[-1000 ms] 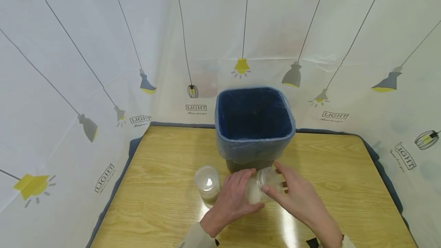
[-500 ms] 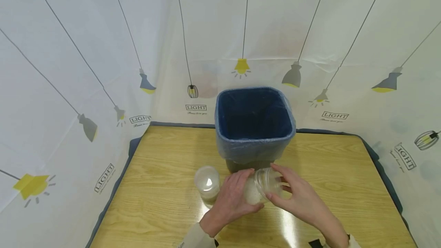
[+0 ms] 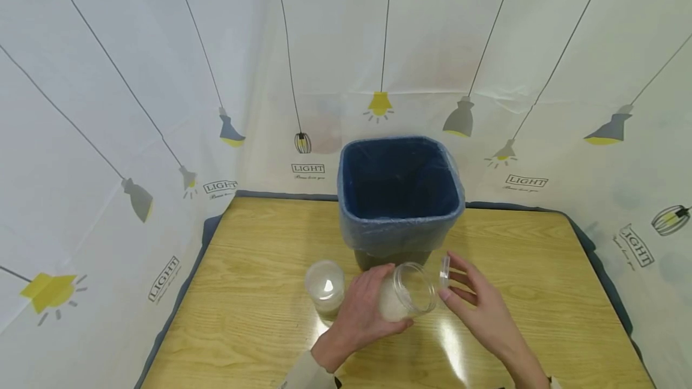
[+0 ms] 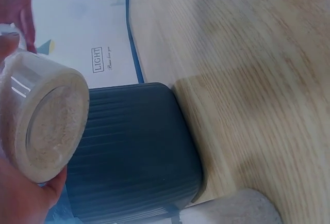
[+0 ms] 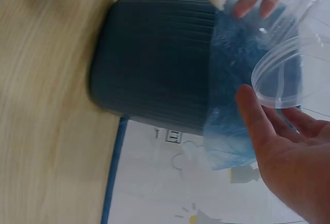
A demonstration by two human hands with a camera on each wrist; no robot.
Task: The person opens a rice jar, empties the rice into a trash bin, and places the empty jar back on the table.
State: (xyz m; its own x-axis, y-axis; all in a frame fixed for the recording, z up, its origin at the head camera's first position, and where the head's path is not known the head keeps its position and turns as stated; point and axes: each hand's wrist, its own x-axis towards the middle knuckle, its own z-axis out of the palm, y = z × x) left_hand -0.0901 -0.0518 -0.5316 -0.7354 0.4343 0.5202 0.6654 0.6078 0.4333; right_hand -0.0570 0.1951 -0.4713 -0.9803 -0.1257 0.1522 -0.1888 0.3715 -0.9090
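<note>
My left hand [image 3: 363,308] grips a clear plastic jar [image 3: 413,288], tilted with its open mouth to the right. White grainy stuff lies inside toward the base, which faces the camera in the left wrist view, where the jar [image 4: 51,115] fills the left side. Just right of the mouth, my right hand [image 3: 481,302] pinches a clear round lid [image 3: 444,272] by its edge. The lid [image 5: 281,74] shows its threaded rim in the right wrist view. A second clear jar [image 3: 325,287] stands upright on the table, left of my left hand.
A dark bin [image 3: 391,259] with a blue plastic liner [image 3: 400,234] over its rim stands right behind the hands. The wooden table [image 3: 259,257] meets a white curtain [image 3: 270,77] printed with lamps at the back and sides.
The right hand has drawn the lid off the jar and moved a little to the right with it. The jar's mouth is now uncovered, while the left hand stays nearly in place.
</note>
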